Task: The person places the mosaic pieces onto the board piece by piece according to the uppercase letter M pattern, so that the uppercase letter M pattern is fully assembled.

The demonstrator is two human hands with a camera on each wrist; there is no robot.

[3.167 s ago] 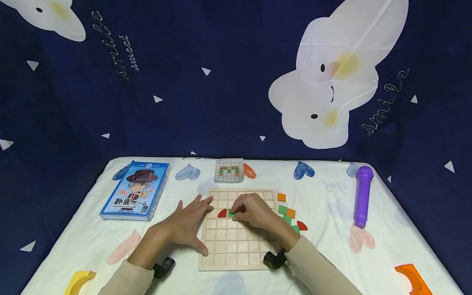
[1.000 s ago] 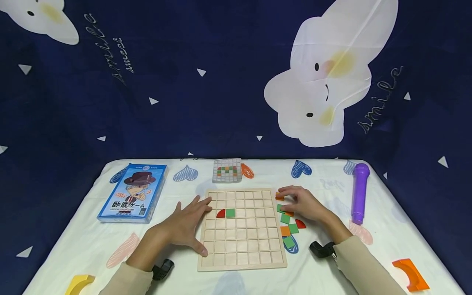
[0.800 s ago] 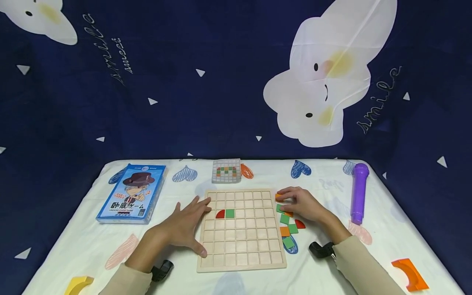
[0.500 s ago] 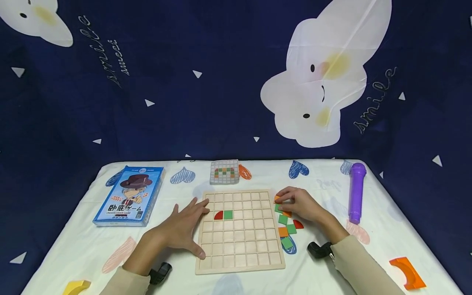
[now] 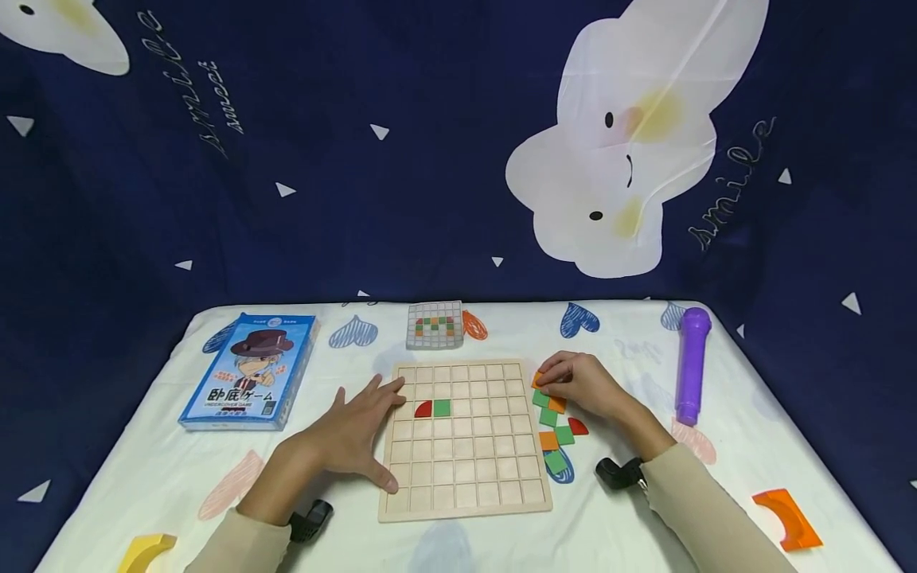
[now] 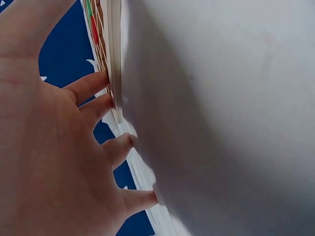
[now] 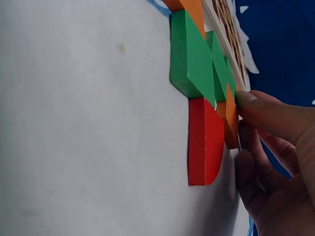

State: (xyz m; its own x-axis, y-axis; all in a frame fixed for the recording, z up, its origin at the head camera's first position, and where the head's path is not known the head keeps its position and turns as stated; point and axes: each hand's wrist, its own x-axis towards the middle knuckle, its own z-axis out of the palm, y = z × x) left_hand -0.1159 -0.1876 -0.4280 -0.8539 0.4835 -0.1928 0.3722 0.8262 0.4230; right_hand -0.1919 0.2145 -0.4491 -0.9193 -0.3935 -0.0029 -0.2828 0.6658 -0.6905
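Note:
My left hand (image 5: 347, 434) lies along the left side of a wooden grid board (image 5: 473, 452), fingers spread, with fingertips and thumb at its rim. In the grid, a red quarter-circle piece (image 5: 424, 409) sits beside a green square tile (image 5: 442, 408). Off the board's upper right corner, my right hand (image 5: 591, 386) pinches an orange square tile (image 5: 536, 380), which is mostly covered by the fingers. Close below that hand lie several loose pieces, among them a green tile (image 5: 564, 435), an orange tile (image 5: 548, 441) and a red quarter-circle (image 7: 205, 142).
Behind the board stands a small pattern card (image 5: 435, 326) printed with coloured squares. A blue game box (image 5: 251, 374) lies at left, a purple microphone-shaped toy (image 5: 692, 366) at right. Yellow (image 5: 146, 551) and orange (image 5: 790, 519) arch blocks sit near the front corners.
My right hand has let go of the green tile in the grid and moved right to the loose pieces, where its fingers have closed in on the orange tile. The left hand stays at the board.

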